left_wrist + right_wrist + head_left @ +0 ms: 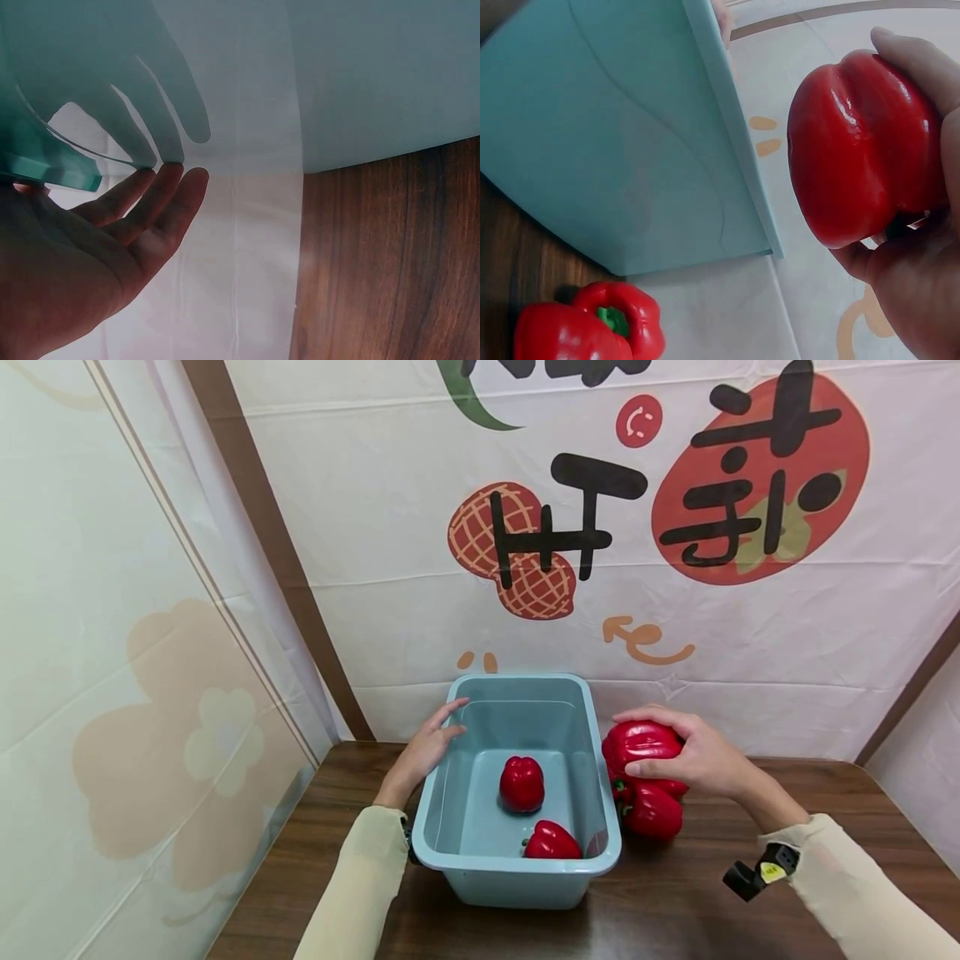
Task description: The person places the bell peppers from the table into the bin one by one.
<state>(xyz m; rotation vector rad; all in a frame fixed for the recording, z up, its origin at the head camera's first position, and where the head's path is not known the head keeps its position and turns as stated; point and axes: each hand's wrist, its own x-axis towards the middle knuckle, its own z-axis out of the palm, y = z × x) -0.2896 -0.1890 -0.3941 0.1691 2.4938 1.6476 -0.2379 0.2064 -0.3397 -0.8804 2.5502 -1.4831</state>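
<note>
A light blue plastic basin (pixel 529 862) stands on the table. Inside it lie two red bell peppers, one near the middle (pixel 522 784) and another (pixel 552 841) by the near wall. My left hand (pixel 426 750) rests at the basin's left rim, its fingers fairly straight along the outer wall in the left wrist view. Just right of the basin, my right hand (pixel 701 760) grips a red bell pepper (pixel 862 150) between thumb and fingers. Below that pepper, more red bell peppers (pixel 654 812) lie on the table; a green stem shows on one (pixel 641 319).
The dark wooden table (pixel 757 852) extends to both sides of the basin. A white printed cloth (pixel 390 610) hangs right behind it, and another pale cloth (pixel 150 693) hangs at the left. A black strap (pixel 750 878) dangles from the right wrist.
</note>
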